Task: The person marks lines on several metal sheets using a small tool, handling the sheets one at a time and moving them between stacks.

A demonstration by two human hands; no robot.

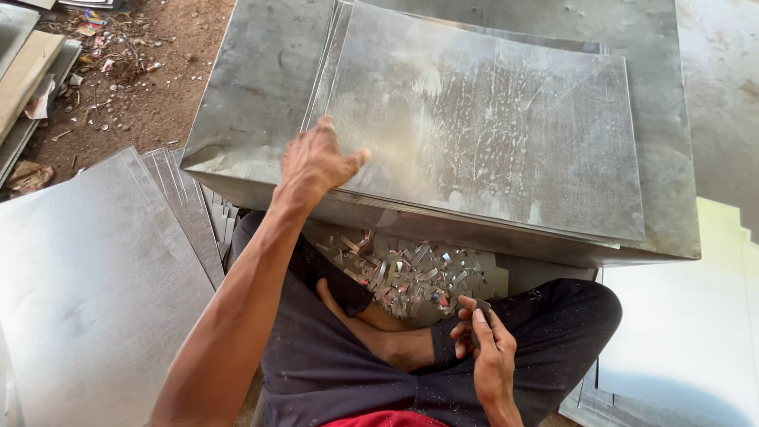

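Observation:
My left hand (316, 162) rests on the near left edge of a stack of thin grey metal sheets (490, 119), fingers curled at the top sheet's corner. The stack lies on a large flat metal work surface (253, 87) in front of my crossed legs. My right hand (486, 348) sits low over my right knee, pinching a small dark metal piece (482, 306) between thumb and fingers. Between my legs and the work surface lies a heap of small shiny metal offcuts (403, 273).
More grey sheets (87, 277) are fanned out on the ground to my left. Pale sheets (688, 324) are stacked at my right. Bare dirt with litter (118, 71) lies at the far left, beside boards (24, 75).

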